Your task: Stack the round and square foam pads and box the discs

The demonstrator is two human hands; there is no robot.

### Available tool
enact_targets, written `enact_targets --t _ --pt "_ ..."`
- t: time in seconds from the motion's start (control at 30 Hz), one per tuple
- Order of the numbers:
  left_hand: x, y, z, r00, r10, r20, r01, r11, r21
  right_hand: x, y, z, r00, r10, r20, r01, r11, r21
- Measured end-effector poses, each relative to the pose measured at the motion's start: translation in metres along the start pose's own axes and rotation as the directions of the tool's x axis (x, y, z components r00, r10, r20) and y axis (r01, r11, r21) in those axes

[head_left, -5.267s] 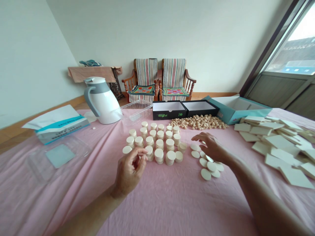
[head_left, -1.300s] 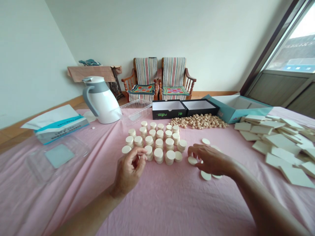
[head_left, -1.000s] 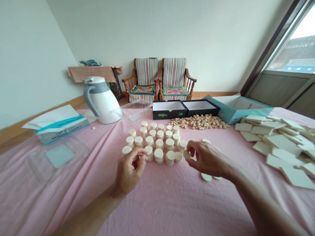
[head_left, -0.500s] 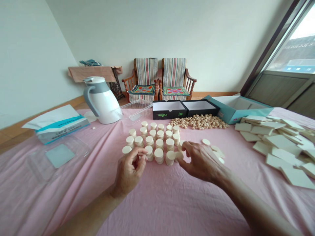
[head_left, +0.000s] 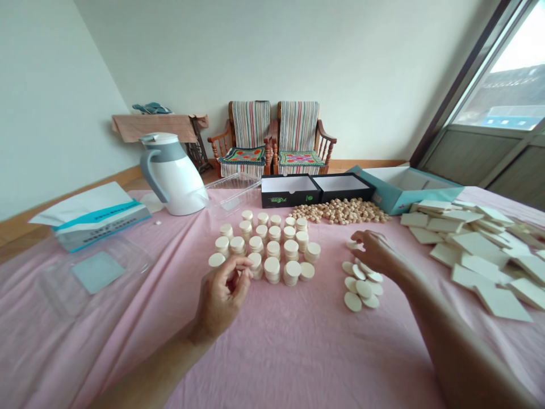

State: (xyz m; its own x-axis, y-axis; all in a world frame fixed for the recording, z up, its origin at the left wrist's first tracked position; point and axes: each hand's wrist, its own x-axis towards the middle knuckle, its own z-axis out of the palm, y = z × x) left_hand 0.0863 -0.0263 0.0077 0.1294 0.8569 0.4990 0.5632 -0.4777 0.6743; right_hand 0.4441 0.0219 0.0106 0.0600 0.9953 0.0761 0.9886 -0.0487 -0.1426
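Observation:
Several short stacks of cream round discs (head_left: 272, 245) stand in rows on the pink tablecloth (head_left: 298, 346). To their right lies a loose cluster of flat cream discs (head_left: 361, 284). My right hand (head_left: 374, 253) reaches over the far end of that cluster, fingers curled down onto a disc at its tip. My left hand (head_left: 223, 295) rests in front of the stacks with its fingers curled together; whether anything is in them is hidden. The nearest stack (head_left: 255, 264) is just past its fingertips.
A white jug (head_left: 172, 175) stands at the back left beside clear plastic trays (head_left: 91, 272) and a paper packet (head_left: 91, 216). Two black boxes (head_left: 317, 189), a heap of small wooden beads (head_left: 340, 211), a teal box (head_left: 404, 187) and several cream square tiles (head_left: 481, 250) lie right.
My right hand carried a disc left to the stacks, set it there, then swung back right to the loose discs. The left hand stayed where it was.

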Motion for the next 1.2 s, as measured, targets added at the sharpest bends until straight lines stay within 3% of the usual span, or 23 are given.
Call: enact_targets --t 0.2,0.47,0.67,0.83,1.0,1.2 --pt "-0.001 -0.002 0.001 1.0 0.004 0.0 -0.004 1.0 0.026 0.008 0.003 0.012 0.999 0.029 0.044 -0.027 0.999 -0.039" --pt "-0.001 0.001 0.0 1.0 -0.008 0.004 0.008 0.999 0.033 0.001 -0.003 0.006 0.996 -0.049 0.078 0.047 0.999 0.024" --pt "-0.001 0.001 0.0 1.0 -0.026 0.002 0.026 0.999 0.032 -0.008 -0.026 -0.009 0.99 -0.051 -0.129 0.069 0.987 0.143" --pt "-0.002 -0.002 0.001 1.0 -0.014 0.008 0.014 1.0 0.025 -0.029 -0.065 -0.026 0.95 -0.133 -0.282 0.224 0.92 0.32" --pt "-0.002 -0.003 0.001 1.0 -0.014 0.008 0.014 1.0 0.019 -0.057 -0.099 -0.035 0.95 -0.248 -0.189 0.291 0.924 0.25" --pt "-0.001 -0.001 0.001 1.0 -0.021 0.008 0.021 1.0 0.023 -0.066 -0.107 -0.028 0.939 -0.316 -0.137 0.333 0.933 0.134"
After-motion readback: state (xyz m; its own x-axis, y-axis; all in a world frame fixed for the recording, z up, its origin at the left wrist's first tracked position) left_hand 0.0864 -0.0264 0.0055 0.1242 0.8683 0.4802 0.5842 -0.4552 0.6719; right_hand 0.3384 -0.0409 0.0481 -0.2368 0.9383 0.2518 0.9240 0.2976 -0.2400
